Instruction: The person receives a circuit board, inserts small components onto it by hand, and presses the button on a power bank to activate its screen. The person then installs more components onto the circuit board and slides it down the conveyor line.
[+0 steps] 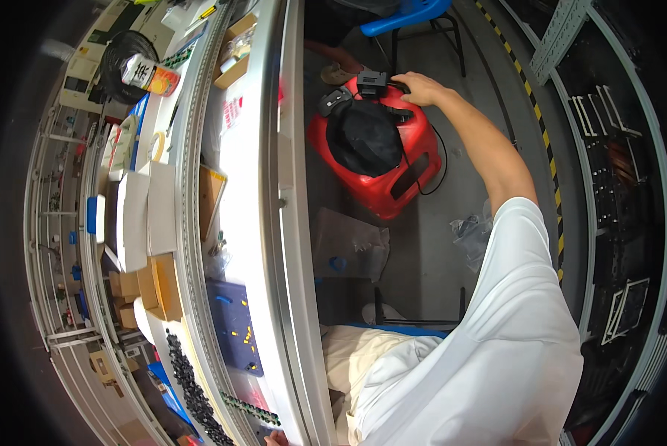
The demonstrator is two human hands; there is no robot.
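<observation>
My right hand (420,90) reaches out to a red plastic stool (415,149). Its thumb and fingers close around a black end piece of dark headgear on the stool. That headgear has a rounded black cap-like part (367,137), a small black box (371,83) and a thin cable hanging over the stool's side. Only a few fingertips of my left hand (276,438) show at the bottom edge, beside the bench; what they hold, if anything, is hidden. Close to them lies a green strip of small parts (252,409).
Along the left runs a white workbench (248,201) with a dark blue mat (233,327), cardboard boxes (162,286) and a pile of small black parts (192,386). A blue chair (408,18) and another person's foot (336,73) are beyond the stool. Metal racks (623,149) line the right.
</observation>
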